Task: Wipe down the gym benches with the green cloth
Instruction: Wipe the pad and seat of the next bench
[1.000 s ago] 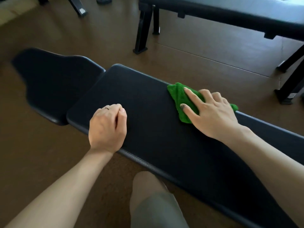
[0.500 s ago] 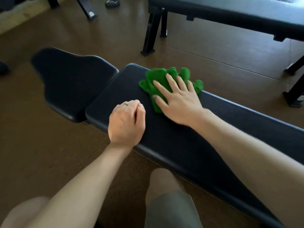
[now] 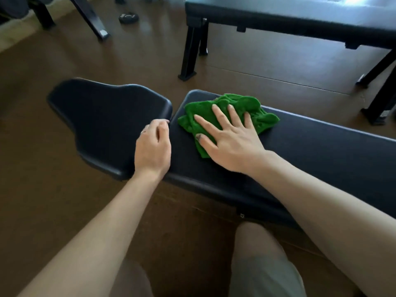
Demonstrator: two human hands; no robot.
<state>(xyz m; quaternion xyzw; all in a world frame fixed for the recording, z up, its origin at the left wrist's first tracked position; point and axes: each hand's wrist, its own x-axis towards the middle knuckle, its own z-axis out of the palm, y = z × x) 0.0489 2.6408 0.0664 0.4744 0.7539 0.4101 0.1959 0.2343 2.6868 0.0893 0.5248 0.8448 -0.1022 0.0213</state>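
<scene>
A crumpled green cloth [image 3: 252,108] lies at the left end of the long black bench pad [image 3: 321,155], close to the gap before the separate seat pad [image 3: 107,116]. My right hand [image 3: 229,138] presses flat on the cloth with its fingers spread and straight. My left hand [image 3: 153,148] rests with loosely curled fingers at the gap between the two pads, just left of the cloth, and holds nothing. A ring shows on one of its fingers.
A second black bench [image 3: 289,20] stands behind, its legs [image 3: 190,52] on the brown floor. Another frame leg [image 3: 92,20] and a small dark disc [image 3: 128,18] lie at the back left. My knees are below the near bench edge.
My right hand has slid the cloth leftward along the pad to its left end. My left hand has also moved left, from the long pad's near edge to the gap.
</scene>
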